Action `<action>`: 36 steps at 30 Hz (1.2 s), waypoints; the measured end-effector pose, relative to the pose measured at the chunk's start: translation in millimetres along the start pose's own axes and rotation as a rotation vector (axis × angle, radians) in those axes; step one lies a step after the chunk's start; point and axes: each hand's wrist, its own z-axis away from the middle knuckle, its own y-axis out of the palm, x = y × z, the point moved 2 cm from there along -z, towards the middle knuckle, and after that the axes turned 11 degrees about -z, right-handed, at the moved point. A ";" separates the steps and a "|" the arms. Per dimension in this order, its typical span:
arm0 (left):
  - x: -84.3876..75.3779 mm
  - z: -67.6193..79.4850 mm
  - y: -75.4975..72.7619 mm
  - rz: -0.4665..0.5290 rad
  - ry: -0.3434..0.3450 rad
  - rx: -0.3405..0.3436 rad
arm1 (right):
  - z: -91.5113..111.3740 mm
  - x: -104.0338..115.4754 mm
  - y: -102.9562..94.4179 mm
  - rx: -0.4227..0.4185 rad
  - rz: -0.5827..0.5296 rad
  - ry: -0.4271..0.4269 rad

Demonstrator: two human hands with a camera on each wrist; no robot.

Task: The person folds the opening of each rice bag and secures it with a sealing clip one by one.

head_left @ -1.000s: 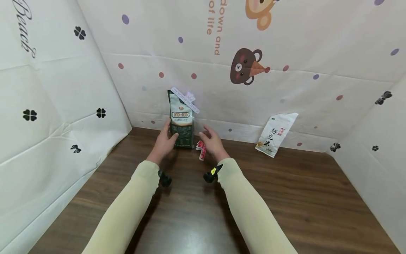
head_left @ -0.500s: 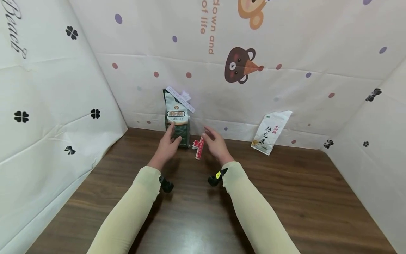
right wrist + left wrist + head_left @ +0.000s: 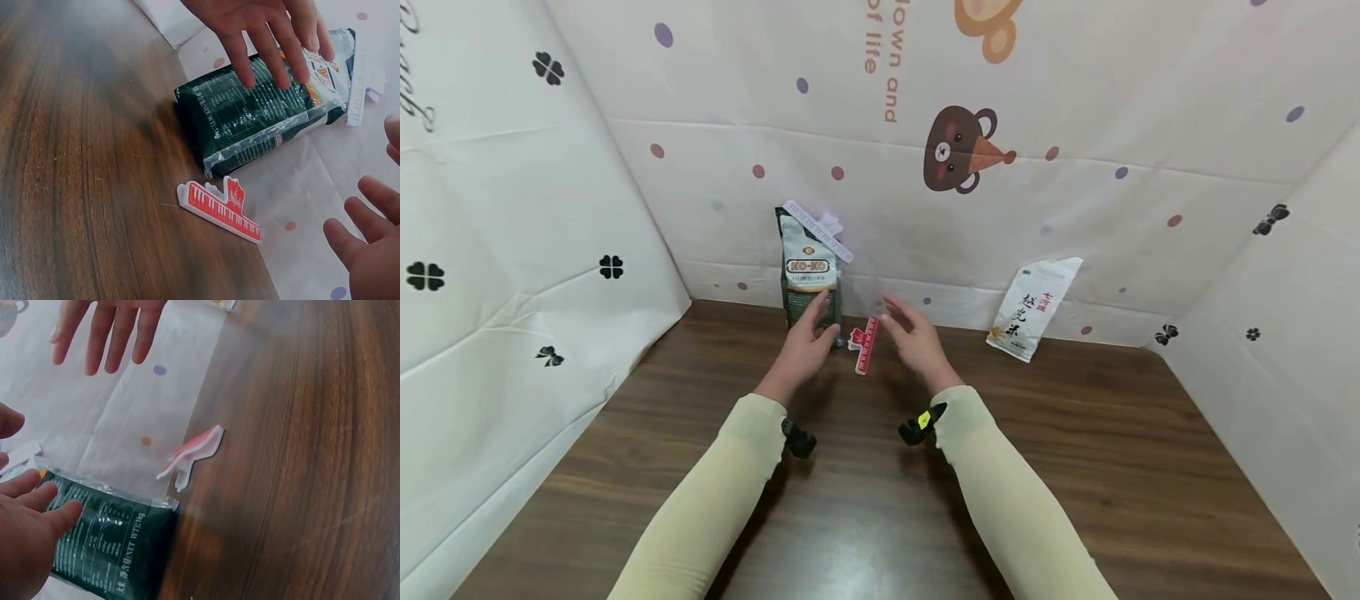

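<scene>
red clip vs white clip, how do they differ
The red clip rests on the table, clamping nothing; the white clip slants across the top of the green bag. The red clip has a red face, the white clip a pale one. Both have a long bar with key-like stripes.

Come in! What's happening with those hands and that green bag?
Left hand open near green bag; right hand open, empty. Bag standing, white clip across top. Red clip beside bag, between hands.

Bench [image 3: 857, 500]: smooth, dark wood grain with a soft sheen. Green packet [image 3: 231, 119]: glossy, wrinkled plastic film. Red clip [image 3: 222, 211]: smooth, rigid-looking plastic. White packet [image 3: 1033, 308]: smooth, film-like wrapping. Backdrop [image 3: 715, 92]: matt, creased sheeting. Sleeves [image 3: 715, 492]: matt cloth.
</scene>
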 end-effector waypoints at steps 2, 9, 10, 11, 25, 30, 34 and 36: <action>-1.9 0.0 0.8 0.004 0.001 0.008 | 1.0 0.6 -1.8 -0.003 -0.009 -0.005; -8.5 -2.4 5.2 -0.024 0.018 0.030 | 2.3 -0.5 -14.6 -0.035 -0.003 -0.060; -9.1 -2.9 6.1 -0.028 0.018 0.033 | 2.5 -0.5 -16.6 -0.037 0.001 -0.069; -9.7 -3.2 6.9 -0.033 0.019 0.037 | 2.7 -0.3 -18.4 -0.039 0.003 -0.077; -16.7 -5.8 24.9 -0.033 -0.021 0.097 | 8.2 1.9 -37.6 -0.084 0.001 -0.104; -19.4 -6.8 31.8 -0.028 -0.020 0.106 | 9.9 3.4 -43.4 -0.089 -0.010 -0.092; -22.6 -6.2 35.8 -0.048 -0.032 0.112 | 16.2 15.4 -45.5 -0.085 -0.009 -0.084; -24.3 -6.2 37.5 -0.054 -0.039 0.119 | 21.7 25.1 -46.0 -0.084 0.002 -0.081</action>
